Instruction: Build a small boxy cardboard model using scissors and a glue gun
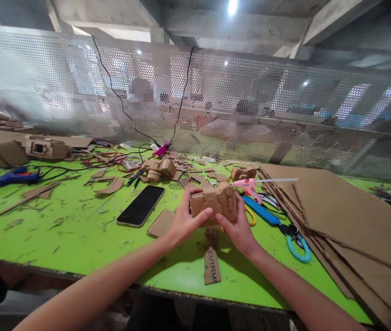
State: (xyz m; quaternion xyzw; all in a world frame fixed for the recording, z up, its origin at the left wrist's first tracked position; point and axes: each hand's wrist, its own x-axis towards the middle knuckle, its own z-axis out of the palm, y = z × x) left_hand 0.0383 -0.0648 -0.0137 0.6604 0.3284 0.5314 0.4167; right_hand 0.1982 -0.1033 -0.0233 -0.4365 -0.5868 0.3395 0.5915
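Observation:
Between my two hands is a cardboard model camera (212, 204), held a little above the green table. My left hand (190, 214) grips its left side, thumb across the near face. On the right side my right hand (238, 225) closes round it in the same way. Below the model lies a narrow cardboard strip (212, 266) with printed letters. A flat cardboard piece (161, 224) rests beside my left wrist, near a black phone (140, 206). Just beyond my right hand are a pink glue gun (249, 186) and a blue-handled tool (261, 210).
Cardboard sheets (347, 202) are stacked at the right of the green table (88, 243). More cardboard models (159, 169) and scraps lie toward the back. A blue glue gun (14, 177) is at the left, with cables nearby. A perforated metal screen (202, 105) stands behind; people are beyond it.

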